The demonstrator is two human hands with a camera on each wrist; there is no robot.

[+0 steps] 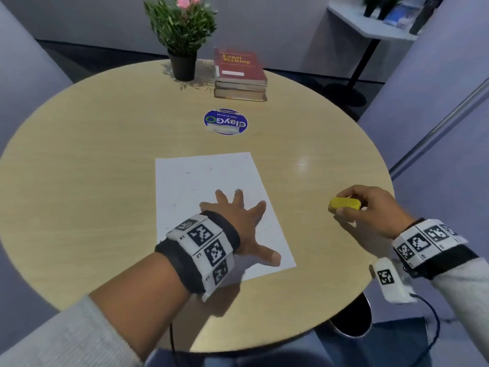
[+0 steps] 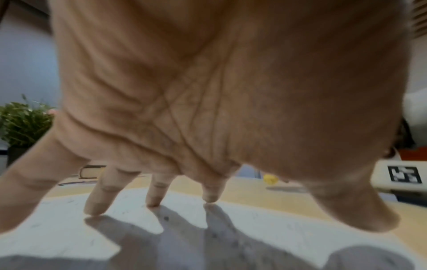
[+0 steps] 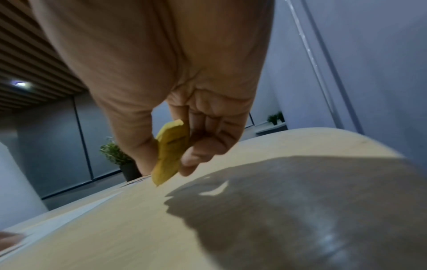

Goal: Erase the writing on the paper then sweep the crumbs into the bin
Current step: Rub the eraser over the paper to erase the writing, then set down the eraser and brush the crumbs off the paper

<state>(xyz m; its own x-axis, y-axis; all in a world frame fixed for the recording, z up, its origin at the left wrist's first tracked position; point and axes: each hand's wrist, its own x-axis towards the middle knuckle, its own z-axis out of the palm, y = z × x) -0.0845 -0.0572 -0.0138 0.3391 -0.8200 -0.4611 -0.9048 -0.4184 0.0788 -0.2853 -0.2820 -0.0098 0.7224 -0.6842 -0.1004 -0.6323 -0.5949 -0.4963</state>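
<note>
A white sheet of paper [image 1: 209, 186] lies on the round wooden table [image 1: 92, 168], dotted with small dark crumbs. My left hand [image 1: 243, 221] rests on the sheet's near half with fingers spread straight, fingertips [image 2: 93, 211] touching the paper [image 2: 254, 224]. My right hand [image 1: 370, 205] is off to the right of the sheet, just above the table, pinching a yellow eraser [image 1: 344, 203] between thumb and fingers. The right wrist view shows the eraser [image 3: 169, 153] hanging low over the wood. A dark bin [image 1: 352, 321] stands on the floor under the table's near right edge.
A potted plant [image 1: 182, 35] and a stack of books [image 1: 239, 75] stand at the table's far side. A round blue sticker [image 1: 225, 121] lies beyond the paper. A white shelf [image 1: 375, 19] is at the back right.
</note>
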